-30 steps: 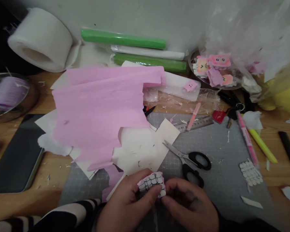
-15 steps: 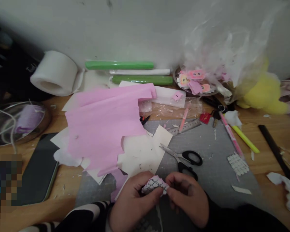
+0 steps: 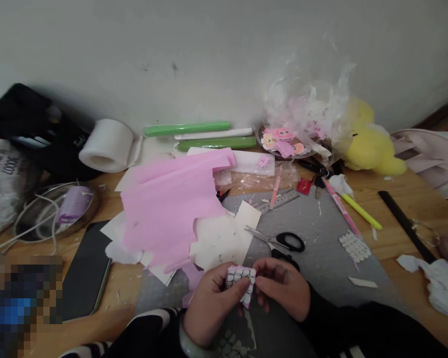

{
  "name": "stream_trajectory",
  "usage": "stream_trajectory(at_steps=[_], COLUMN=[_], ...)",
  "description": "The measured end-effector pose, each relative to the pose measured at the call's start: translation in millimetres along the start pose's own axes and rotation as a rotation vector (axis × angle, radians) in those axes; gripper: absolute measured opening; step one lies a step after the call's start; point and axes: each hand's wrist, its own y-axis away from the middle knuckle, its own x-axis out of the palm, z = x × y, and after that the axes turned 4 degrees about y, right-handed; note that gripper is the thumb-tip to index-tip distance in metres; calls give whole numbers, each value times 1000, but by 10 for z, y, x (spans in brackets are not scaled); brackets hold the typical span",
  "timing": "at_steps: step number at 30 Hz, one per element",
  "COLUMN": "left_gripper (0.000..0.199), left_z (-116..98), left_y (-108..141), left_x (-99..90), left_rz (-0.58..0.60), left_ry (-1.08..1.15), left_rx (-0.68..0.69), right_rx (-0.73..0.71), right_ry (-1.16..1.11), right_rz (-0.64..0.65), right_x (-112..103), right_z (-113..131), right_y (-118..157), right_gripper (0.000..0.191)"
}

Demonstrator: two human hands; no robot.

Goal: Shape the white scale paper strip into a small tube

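Note:
Between my hands, low in the middle of the head view, is a small pink and white piece point(image 3: 241, 279) with a black grid pattern. My left hand point(image 3: 217, 301) pinches it, the thumb lying across its front. The fingertips of my right hand point(image 3: 281, 286) are pressed together at the right edge of the piece. Black-handled scissors point(image 3: 274, 239) lie on the grey mat point(image 3: 306, 219) just beyond my right hand. Ragged pink paper point(image 3: 164, 204) lies over white sheets point(image 3: 220, 238) beyond my left hand.
A dark phone point(image 3: 87, 271) and a bowl point(image 3: 30, 231) are at the left, near a white roll point(image 3: 108, 144). Green rolls point(image 3: 186, 129) lie by the wall. Toward the right are a ruler point(image 3: 283, 201), pens, a yellow plush point(image 3: 371, 149) and crumpled tissue point(image 3: 438, 283).
The piece has turned and now shows more of its gridded face. The view has shifted, bringing more of the left and right sides into sight. Both hands stay close together.

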Motion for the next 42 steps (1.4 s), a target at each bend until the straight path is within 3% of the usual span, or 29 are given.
stream_trajectory(at_steps=[14,24,32,42], left_gripper=[24,28,26,28], left_z=[17,13,28,32], left_y=[14,15,21,11], left_x=[-11,-18,-18,-12], left_rz=[-15,-31,-25,-6], left_ry=[-184,-141,-159,-156], left_rx=[55,32,32,16], right_rx=[3,55,21,-61], right_ry=[84,-123,-52,98], right_rz=[-38,27,52,-46], right_x=[17,-40,-49,-21], right_z=[-11,-15,-22,-32], right_y=[7,-41,-20,1], right_gripper=[21,33,40,26])
